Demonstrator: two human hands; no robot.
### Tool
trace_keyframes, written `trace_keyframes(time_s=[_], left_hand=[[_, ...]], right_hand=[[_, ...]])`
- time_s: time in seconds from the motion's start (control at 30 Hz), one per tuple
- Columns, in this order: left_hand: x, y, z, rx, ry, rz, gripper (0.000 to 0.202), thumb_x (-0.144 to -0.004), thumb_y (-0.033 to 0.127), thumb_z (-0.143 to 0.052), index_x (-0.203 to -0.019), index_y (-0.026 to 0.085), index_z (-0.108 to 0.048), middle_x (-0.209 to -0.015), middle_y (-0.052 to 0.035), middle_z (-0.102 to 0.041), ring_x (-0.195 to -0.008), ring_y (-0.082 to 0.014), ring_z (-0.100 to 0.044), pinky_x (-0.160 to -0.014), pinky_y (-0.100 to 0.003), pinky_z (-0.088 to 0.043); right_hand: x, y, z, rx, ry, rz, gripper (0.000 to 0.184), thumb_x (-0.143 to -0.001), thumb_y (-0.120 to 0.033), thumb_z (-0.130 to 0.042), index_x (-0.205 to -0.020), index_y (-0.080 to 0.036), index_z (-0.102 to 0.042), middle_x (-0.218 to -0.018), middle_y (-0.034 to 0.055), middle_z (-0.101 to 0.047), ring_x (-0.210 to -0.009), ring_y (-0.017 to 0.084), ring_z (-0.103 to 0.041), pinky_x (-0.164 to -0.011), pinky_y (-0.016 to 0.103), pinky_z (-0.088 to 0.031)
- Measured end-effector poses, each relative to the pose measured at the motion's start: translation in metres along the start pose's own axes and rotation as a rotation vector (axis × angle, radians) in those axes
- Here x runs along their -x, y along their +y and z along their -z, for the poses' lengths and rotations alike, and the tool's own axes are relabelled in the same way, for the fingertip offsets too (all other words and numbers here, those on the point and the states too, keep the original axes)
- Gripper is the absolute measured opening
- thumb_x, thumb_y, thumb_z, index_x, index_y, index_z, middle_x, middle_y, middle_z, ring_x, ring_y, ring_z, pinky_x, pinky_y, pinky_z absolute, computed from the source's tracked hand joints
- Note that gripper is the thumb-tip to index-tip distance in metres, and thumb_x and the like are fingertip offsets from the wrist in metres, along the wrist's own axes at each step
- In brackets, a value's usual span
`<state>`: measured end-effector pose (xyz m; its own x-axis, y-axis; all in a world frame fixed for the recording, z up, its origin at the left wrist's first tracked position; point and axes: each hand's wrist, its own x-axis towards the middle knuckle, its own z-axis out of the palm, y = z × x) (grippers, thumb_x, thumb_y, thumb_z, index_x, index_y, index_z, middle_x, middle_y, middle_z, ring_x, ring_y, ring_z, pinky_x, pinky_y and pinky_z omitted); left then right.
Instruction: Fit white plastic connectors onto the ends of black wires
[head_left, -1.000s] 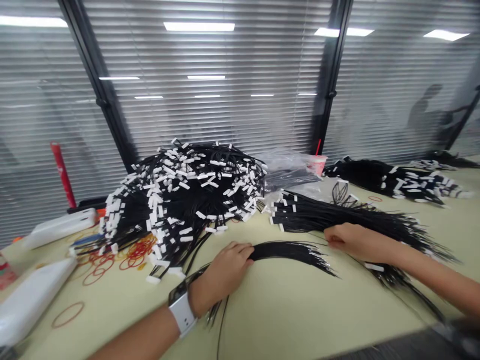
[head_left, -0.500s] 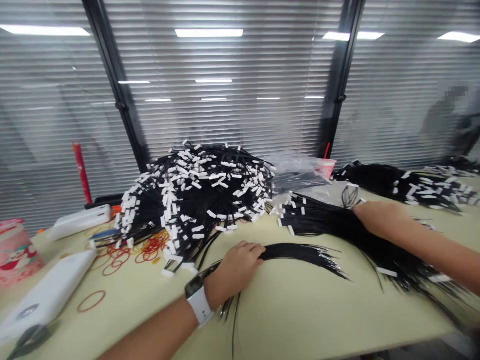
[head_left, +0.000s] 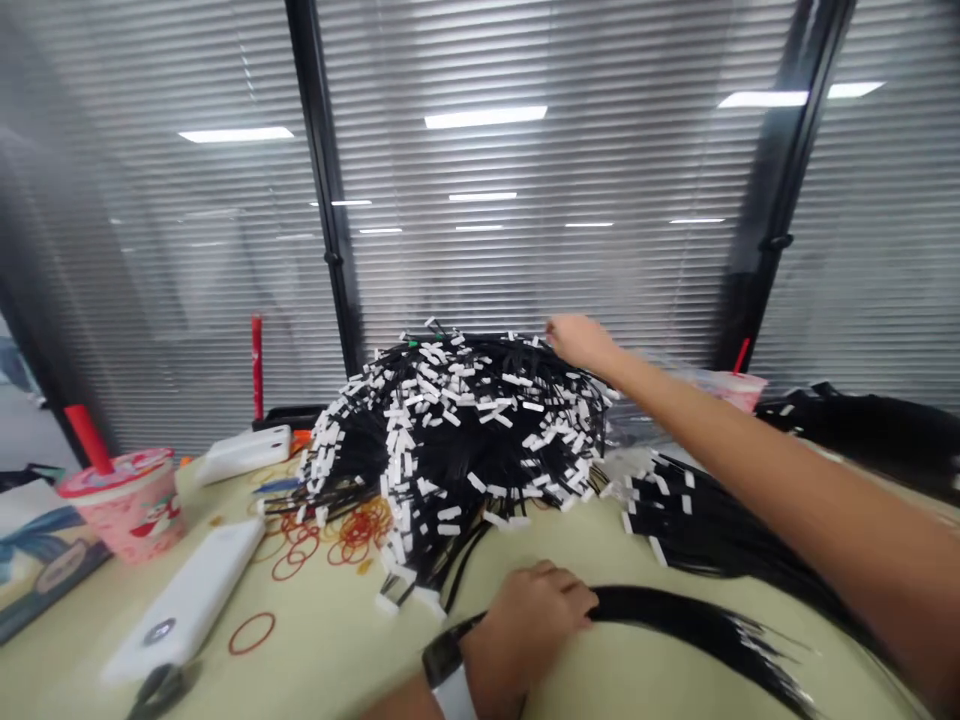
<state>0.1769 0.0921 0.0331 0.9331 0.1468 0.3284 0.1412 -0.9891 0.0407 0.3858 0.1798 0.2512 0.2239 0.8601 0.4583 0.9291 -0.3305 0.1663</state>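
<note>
L hand (head_left: 536,620), fingers curled shut round a wire bundle (head_left: 660,608) on the smooth, pale-yellow tabletop (head_left: 315,660); bundle's black, thin-stranded, bent in an arc, w/ silvery ends splayed to the R. Off L, a glossy white slab (head_left: 187,600) w/ rounded corners, next to a tapered pink cup (head_left: 139,510) w/ red straw; contents n/v. Thin rubber bands (head_left: 364,530), red & yellow, lie in loose rings. Mid-table: domed wire pile (head_left: 457,440), black strands w/ blocky white connectors. R hand (head_left: 577,340) at pile's upper R edge, fingers bent in; can't tell if gripping anything. Beyond R forearm, crinkly clear plastic bag (head_left: 634,428), contents unclear, & another pink cup (head_left: 742,392), partly hidden. Slatted blinds (head_left: 525,250) at back.
</note>
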Motion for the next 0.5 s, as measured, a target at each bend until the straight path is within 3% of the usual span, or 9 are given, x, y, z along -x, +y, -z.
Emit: trace_keyframes(time_s=[0.1, 0.23, 0.37, 0.5], left_hand=[[-0.002, -0.006, -0.007, -0.044, 0.018, 0.004, 0.010, -0.085, 0.027, -0.054, -0.088, 0.019, -0.060, -0.084, -0.0003, -0.068, -0.081, -0.0166, -0.060, -0.061, -0.025, -0.042], [-0.007, -0.014, -0.023, -0.114, 0.058, -0.045, 0.016, -0.078, 0.035, -0.063, -0.083, 0.020, -0.063, -0.079, 0.0003, -0.069, -0.072, -0.0163, -0.063, -0.053, -0.024, -0.043], [-0.012, -0.019, -0.036, -0.142, 0.071, -0.067, 0.021, -0.073, 0.041, -0.065, -0.079, 0.021, -0.065, -0.071, -0.0006, -0.069, -0.063, -0.0176, -0.063, -0.044, -0.026, -0.041], [-0.012, -0.014, -0.028, -0.111, 0.054, -0.018, 0.019, -0.072, 0.038, -0.067, -0.078, 0.021, -0.064, -0.074, -0.0010, -0.068, -0.067, -0.0186, -0.063, -0.045, -0.027, -0.041]], right_hand=[[-0.048, -0.033, -0.008, -0.129, 0.048, 0.142, 0.033, -0.088, -0.031, -0.050, -0.117, -0.017, -0.050, -0.119, 0.0089, -0.051, -0.101, 0.020, -0.054, -0.084, 0.041, -0.046], [-0.074, -0.051, -0.032, -0.258, 0.012, 0.235, 0.028, -0.087, -0.031, -0.050, -0.111, -0.016, -0.054, -0.111, 0.0072, -0.056, -0.093, 0.017, -0.057, -0.079, 0.037, -0.049], [-0.080, -0.034, -0.044, -0.356, 0.095, 0.198, 0.027, -0.087, -0.032, -0.050, -0.107, -0.015, -0.055, -0.107, 0.0067, -0.057, -0.091, 0.017, -0.057, -0.078, 0.037, -0.048], [-0.083, -0.002, -0.034, -0.452, 0.288, 0.009, 0.026, -0.088, -0.032, -0.048, -0.105, -0.014, -0.055, -0.103, 0.0063, -0.058, -0.091, 0.017, -0.057, -0.080, 0.038, -0.046]])
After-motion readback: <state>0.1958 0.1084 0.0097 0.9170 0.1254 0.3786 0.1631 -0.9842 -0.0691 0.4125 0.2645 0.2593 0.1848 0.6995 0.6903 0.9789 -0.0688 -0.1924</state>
